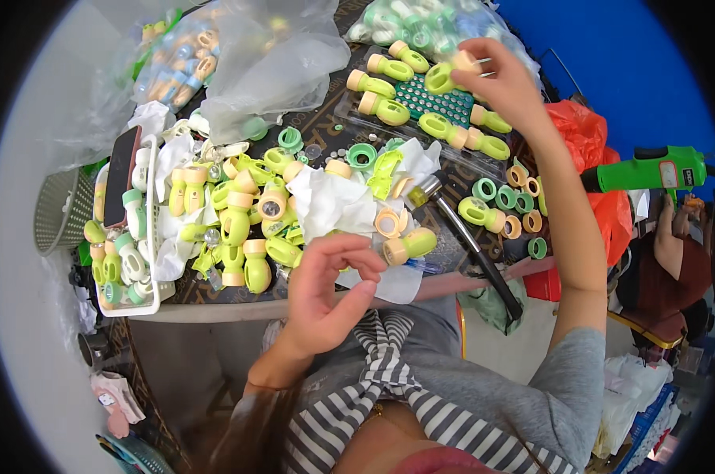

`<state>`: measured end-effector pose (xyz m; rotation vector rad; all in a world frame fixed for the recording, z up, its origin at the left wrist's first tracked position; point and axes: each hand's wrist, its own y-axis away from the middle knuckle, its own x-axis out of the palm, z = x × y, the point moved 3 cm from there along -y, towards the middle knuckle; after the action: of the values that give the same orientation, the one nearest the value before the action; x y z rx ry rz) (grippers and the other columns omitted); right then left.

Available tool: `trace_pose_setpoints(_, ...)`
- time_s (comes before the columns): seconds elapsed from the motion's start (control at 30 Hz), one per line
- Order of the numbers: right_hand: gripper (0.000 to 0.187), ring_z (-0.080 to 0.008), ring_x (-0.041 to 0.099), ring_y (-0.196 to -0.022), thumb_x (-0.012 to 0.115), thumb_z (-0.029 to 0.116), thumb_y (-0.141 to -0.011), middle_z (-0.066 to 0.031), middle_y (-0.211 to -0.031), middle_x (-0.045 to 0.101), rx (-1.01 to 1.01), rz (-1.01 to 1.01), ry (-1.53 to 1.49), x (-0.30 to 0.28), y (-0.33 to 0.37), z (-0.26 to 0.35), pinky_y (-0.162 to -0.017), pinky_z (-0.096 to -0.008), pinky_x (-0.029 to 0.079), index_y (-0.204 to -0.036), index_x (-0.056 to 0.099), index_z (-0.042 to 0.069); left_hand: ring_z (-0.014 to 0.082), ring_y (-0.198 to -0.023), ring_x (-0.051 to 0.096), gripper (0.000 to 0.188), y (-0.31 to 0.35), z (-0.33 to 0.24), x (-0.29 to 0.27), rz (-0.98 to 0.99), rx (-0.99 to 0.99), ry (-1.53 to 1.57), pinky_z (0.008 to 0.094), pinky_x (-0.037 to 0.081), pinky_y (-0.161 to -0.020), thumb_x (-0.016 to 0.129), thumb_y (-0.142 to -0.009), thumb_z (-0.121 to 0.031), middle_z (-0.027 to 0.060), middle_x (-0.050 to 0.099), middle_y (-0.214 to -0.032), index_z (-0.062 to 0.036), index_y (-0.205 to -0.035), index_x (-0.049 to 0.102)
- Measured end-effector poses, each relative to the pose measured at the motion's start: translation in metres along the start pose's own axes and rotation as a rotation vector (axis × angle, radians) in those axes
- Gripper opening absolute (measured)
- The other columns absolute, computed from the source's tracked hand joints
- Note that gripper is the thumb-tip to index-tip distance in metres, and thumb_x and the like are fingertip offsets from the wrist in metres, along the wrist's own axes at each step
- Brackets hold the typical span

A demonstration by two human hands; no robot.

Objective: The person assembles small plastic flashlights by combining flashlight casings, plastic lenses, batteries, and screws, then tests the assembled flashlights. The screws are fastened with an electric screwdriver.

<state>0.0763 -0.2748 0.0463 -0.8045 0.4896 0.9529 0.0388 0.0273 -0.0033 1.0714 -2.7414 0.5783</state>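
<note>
Pinching lime-and-peach piece (439, 80) by green pad (430, 103), right of upper centre

Working at a dark table (326, 118) spanning mid-frame. Facing the green pad at upper centre, with matching pieces (373, 84) around it. Pinching narrowly with the right hand (504, 83), gripping the piece by its peach end. Hovering the left hand (326, 296) at lower centre, fingers loosely curled and apart, seemingly holding nothing; not making out contact with the loose piece (417, 243) near its fingertips. Handling one piece at the pad, apparently; probably calling for steadying the pinch, moving slowly, clearing neighbours without knocking any. Having the peach end at the right fingertips, lime body extending lower left beyond the grip. Blurring there, so not telling if touching the pad.
</note>
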Motion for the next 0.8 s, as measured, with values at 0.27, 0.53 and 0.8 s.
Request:
trace_pose_setpoints(0.27,0.033,-0.016,0.055,-0.075,0.065,0.014,-0.065,-0.0095,-0.085,0.055,-0.052,0.014,0.123,0.063,-0.024,-0.001,-0.068,-0.0266,0.045,-0.091,0.047,0.003,0.0127,-0.071,0.055,0.025,0.01,0.009,-0.007,0.014,-0.075,-0.144,0.0248,0.044,-0.067,0.055,-0.072,0.001,0.0079,0.058,-0.079,0.003,-0.096,0.049)
trace_pose_setpoints(0.53,0.03,-0.0229,0.05,-0.075,0.062,0.004,-0.064,-0.0109,-0.085,0.048,-0.238,-0.035,0.099,0.085,-0.028,-0.017,-0.067,-0.0303,0.042,-0.088,0.044,0.002,0.0123,-0.069,0.055,0.024,0.01,0.013,-0.01,0.054,-0.089,-0.183,0.0237,0.044,-0.064,0.055,-0.072,0.0,0.0072,0.058,-0.077,0.0024,-0.095,0.05)
trace_pose_setpoints(0.8,0.027,-0.0259,0.046,-0.081,0.06,0.003,-0.064,-0.0124,-0.084,0.043,-0.388,0.075,0.176,0.093,-0.024,-0.013,-0.072,-0.0313,0.039,-0.084,0.042,0.001,0.0104,-0.066,0.054,0.021,0.01,0.007,-0.011,0.08,-0.114,-0.25,0.022,0.043,-0.061,0.056,-0.072,-0.001,0.0055,0.057,-0.076,0.0014,-0.093,0.052)
